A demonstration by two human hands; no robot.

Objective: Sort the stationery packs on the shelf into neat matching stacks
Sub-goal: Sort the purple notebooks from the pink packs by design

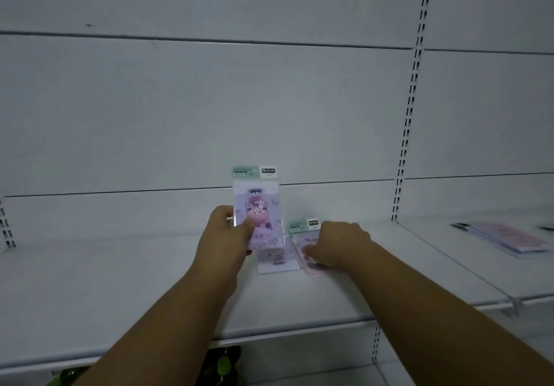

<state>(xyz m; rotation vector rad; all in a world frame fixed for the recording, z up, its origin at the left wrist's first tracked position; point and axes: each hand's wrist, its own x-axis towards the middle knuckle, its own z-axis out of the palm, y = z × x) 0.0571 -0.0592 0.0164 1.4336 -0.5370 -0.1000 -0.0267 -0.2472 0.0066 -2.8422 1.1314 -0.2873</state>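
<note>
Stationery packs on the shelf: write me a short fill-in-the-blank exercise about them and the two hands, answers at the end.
1. The purple pack is held upright by the ____ hand.
2. The right hand presses on a ____-edged pack lying on the shelf.
3. A separate pile of packs lies on the neighbouring shelf section to the ____.

Answers: left; pink; right

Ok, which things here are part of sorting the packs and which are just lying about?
Part of the job:
- purple pack, upright in the left hand
- pink pack under the right hand
- pack lying flat between them
- packs at far right
- shelf

Just lying about:
- green items below the shelf
</note>
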